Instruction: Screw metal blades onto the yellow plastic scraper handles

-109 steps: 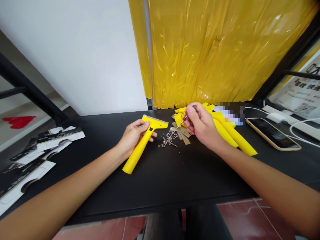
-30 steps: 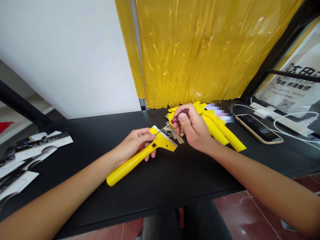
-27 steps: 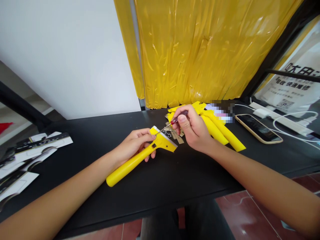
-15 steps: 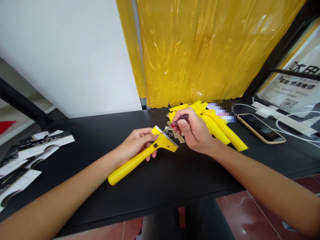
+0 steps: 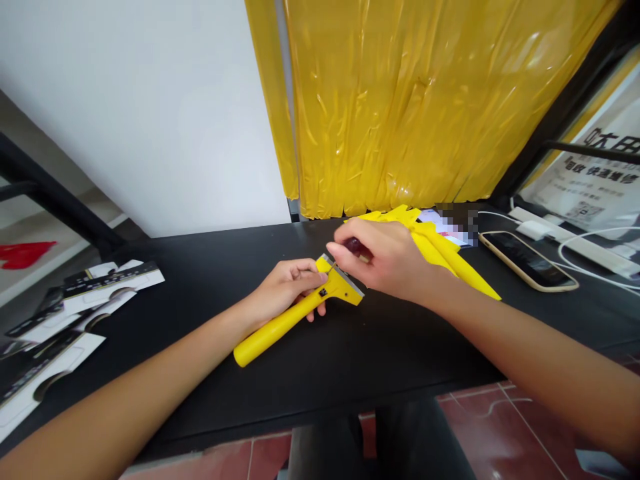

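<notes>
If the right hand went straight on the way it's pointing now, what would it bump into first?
Probably the yellow scraper's head, held in the left hand: the screwdriver in the right hand slants down to it. The gap in depth is hard to judge.

The left hand [image 5: 293,287], right hand [image 5: 385,257] and both forearms [image 5: 170,377] are bare, above plain dark trousers [image 5: 415,440].

The right hand [image 5: 387,259] hides much of the screwdriver handle [image 5: 354,246].
</notes>
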The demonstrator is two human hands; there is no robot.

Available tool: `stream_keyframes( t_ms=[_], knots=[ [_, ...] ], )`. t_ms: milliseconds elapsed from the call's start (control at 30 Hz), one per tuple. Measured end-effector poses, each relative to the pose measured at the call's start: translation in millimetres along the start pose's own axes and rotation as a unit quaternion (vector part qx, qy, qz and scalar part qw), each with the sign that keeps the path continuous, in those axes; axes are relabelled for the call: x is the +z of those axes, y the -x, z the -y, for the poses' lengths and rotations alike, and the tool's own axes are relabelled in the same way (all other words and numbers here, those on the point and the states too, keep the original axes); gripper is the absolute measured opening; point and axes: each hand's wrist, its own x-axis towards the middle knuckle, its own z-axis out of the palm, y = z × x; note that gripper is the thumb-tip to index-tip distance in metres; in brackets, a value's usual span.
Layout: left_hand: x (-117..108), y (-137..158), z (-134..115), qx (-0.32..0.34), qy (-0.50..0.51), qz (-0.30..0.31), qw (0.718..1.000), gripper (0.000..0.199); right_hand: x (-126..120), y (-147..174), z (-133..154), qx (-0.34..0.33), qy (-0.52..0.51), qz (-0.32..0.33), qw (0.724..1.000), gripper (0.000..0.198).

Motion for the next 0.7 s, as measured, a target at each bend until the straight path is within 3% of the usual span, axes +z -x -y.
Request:
stream_keyframes(
  t_ms=[133,233,367,533,700],
  knots=[
    [-2.5,-1.1,-0.9,0.018,0.023,-0.032,0.999,0.021,-2.5,-6.5,0.2,0.03,-0.018,0.064,0.997,0.02],
    [-9.3,-3.3,-3.4,0.038,0.039,-0.101,0.993,0.022,2.0,5.4,-2.8,0.04,-0.027,0.056,0.997,0.021],
    [-18.9,-4.8,-9.9,0.066,0.036,-0.202,0.977,0.022,15.0,21.9,-6.1,0.026,-0.023,0.114,0.993,0.026],
    [-18.7,-3.1,-9.7,0.128,-0.018,-0.244,0.961,0.024,18.8,23.9,-6.8,0.112,-0.007,0.046,0.993,0.031],
    [-15.2,0.3,-2.8,0.185,-0.097,-0.244,0.947,0.023,5.7,21.3,-10.9,0.153,0.118,0.034,0.981,0.042]
  ],
)
